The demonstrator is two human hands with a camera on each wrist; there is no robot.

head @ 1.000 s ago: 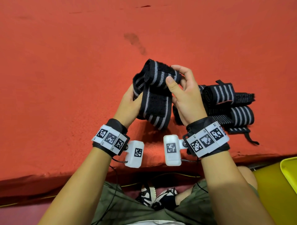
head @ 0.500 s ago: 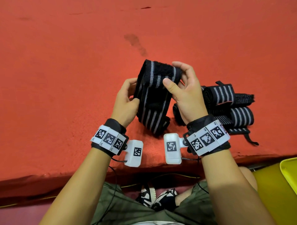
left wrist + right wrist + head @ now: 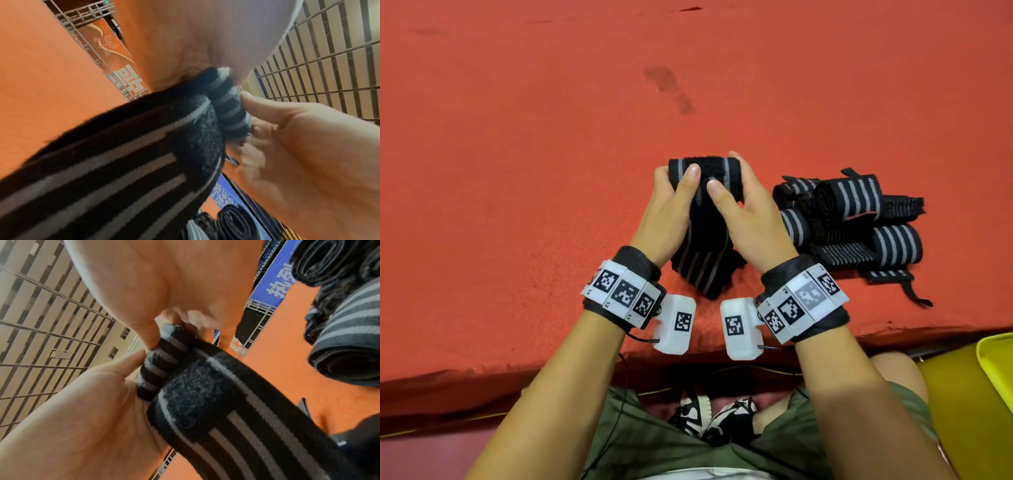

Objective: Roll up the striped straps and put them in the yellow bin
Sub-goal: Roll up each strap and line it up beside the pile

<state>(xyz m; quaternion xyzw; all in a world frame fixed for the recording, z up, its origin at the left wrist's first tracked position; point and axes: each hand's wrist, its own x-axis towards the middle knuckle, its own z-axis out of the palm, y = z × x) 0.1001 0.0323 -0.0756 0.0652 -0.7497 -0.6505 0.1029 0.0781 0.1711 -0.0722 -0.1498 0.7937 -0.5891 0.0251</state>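
Hands first: your left hand (image 3: 666, 205) and right hand (image 3: 748, 212) both grip the same black striped strap (image 3: 700, 260), thumbs pressed on its near face and fingers wrapped behind the small roll started at its top end. From the left wrist view that roll (image 3: 228, 104) sits tight between your two thumbs, grey stripes running across it, with the fuzzy fastening patch just below. The right wrist view shows the same roll (image 3: 162, 360) pinched against your palm. The loose tail of the strap hangs toward you at 6 o'clock and its lower end rests on the red mat (image 3: 517, 171).

At 3 o'clock from your hands, just beside the right one, lies a pile of other striped straps (image 3: 859, 219), some already rolled, with a thin black loop trailing off at 4 o'clock. The yellow bin (image 3: 993, 370) shows only by its rim at 4 o'clock, below the mat's edge and well apart from the pile.
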